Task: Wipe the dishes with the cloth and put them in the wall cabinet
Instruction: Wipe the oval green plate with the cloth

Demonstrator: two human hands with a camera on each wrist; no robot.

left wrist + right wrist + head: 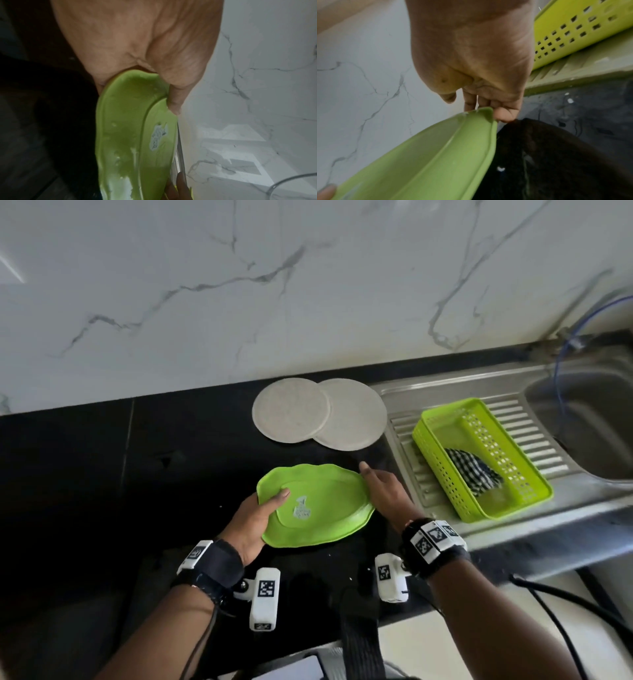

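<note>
A green wavy-edged plate (322, 508) with a pale worn print is held just above the black counter (137, 474). My left hand (263, 511) grips its left rim, thumb on the top face (173, 100), fingers hidden underneath. My right hand (380, 487) touches the right rim with mostly straight fingers (503, 113), its thumb clear of the plate (419, 162). Water drops sit on the plate (126, 135). A checked cloth (474, 475) lies in the green basket (442, 474). Two round beige plates (291, 409), (359, 416) overlap on the counter behind.
The perforated green basket (573, 31) stands on the steel drainboard (404, 440) to the right, with the sink bowl (582, 419) and a thin blue hose (561, 364) beyond. A marble wall (274, 285) backs the counter. The wall cabinet is out of view.
</note>
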